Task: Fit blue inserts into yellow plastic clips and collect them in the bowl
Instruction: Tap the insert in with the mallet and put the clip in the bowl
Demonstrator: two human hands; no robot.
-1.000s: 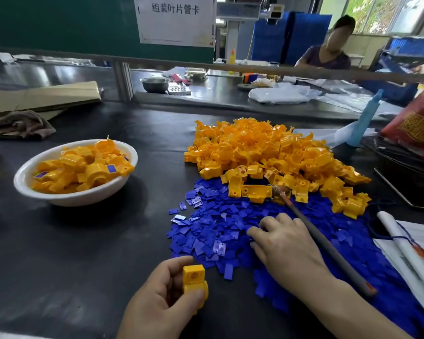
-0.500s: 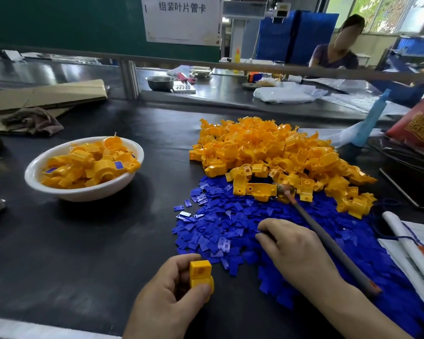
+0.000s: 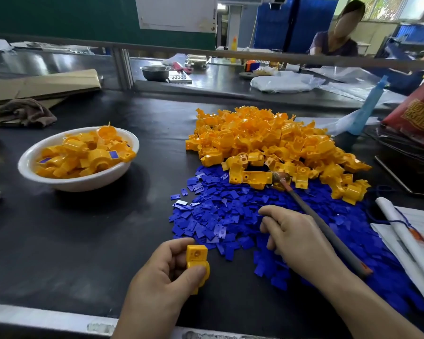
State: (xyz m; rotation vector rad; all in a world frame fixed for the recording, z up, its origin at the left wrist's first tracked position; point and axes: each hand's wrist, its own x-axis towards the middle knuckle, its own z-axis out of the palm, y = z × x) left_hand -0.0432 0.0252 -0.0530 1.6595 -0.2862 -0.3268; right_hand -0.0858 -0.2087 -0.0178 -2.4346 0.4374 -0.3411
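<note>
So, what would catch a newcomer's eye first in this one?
The big heap of yellow clips at the back right of the table, with the blue inserts spread in front of it. Left of them stands a white bowl of clips, and near the front edge the left hand holds one yellow clip.

The right hand (image 3: 296, 241) lay knuckles-up on the blue inserts (image 3: 218, 216), fingertips tucked beneath, so whether it pinched one stayed hidden. The left hand (image 3: 162, 277) covered the near part of its yellow clip (image 3: 196, 255). The top edge cut off the far white sign (image 3: 176, 13)
</note>
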